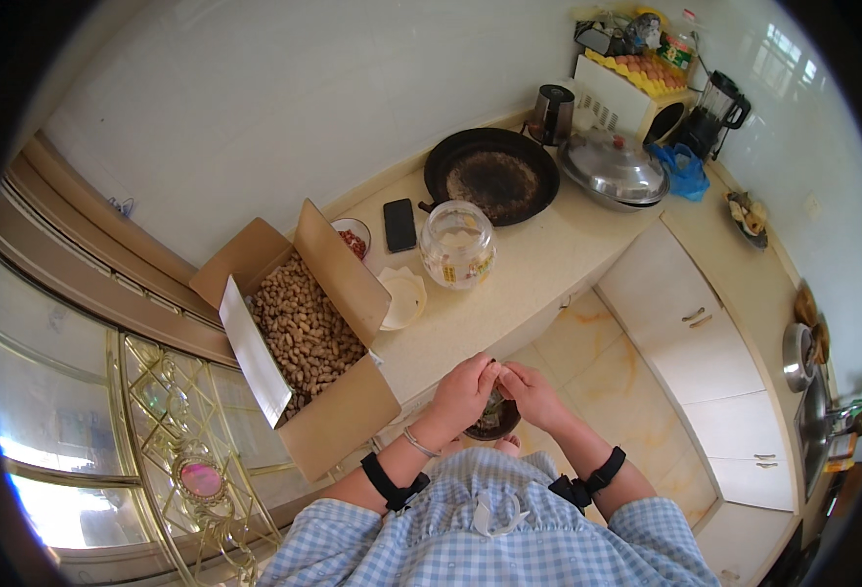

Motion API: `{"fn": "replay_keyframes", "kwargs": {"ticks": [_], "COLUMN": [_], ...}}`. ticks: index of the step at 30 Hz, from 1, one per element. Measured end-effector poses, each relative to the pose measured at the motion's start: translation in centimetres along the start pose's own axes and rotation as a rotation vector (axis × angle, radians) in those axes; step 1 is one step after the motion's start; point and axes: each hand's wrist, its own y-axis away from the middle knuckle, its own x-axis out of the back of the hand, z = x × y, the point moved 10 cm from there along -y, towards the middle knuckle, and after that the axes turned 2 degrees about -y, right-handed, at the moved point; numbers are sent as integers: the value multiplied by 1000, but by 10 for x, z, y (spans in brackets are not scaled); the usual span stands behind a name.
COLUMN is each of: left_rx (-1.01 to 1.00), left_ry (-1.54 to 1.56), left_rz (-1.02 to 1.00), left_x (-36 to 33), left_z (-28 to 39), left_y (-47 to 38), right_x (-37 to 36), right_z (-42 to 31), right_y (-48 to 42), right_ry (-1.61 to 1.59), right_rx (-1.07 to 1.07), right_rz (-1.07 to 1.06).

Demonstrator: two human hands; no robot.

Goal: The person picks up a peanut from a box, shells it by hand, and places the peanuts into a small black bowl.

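Observation:
My left hand (461, 394) and my right hand (532, 395) meet at the fingertips in front of the counter. A small dark item (491, 361) shows between their pinched fingers; what it is I cannot tell, and the fingers cover most of it. Below the hands a round dark container (502, 431), holding loose scraps and something like plastic film, is partly hidden near my feet. To the left, an open cardboard box (340, 424) is full of unshelled peanuts (306, 323). Reddish kernels (353, 243) lie in a white bowl (364, 230) behind a box flap.
On the counter (467, 315) stand a clear plastic jar (458, 246), a pale paper-like bowl (403, 299), a black phone (400, 225) and a wide black pan (493, 176). Farther right are a lidded steel pan (614, 167), a blue bag (684, 172) and a blender (713, 114).

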Motion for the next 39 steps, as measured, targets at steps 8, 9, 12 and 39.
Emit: {"fn": "replay_keyframes", "kwargs": {"ticks": [8, 9, 12, 39], "left_rx": [-1, -20, -18, 30], "left_ry": [-197, -220, -282, -46], "left_rz": [-3, -5, -38, -129], "left_x": [11, 11, 11, 9], "left_z": [12, 14, 15, 0], "left_y": [-1, -2, -4, 1], "right_x": [-5, -5, -10, 7], "right_z": [2, 1, 2, 8], "right_y": [1, 2, 1, -6], "right_ry": [-325, -329, -337, -922], "right_rx": [-63, -63, -87, -83], "right_rz": [-82, -81, -53, -104]}}
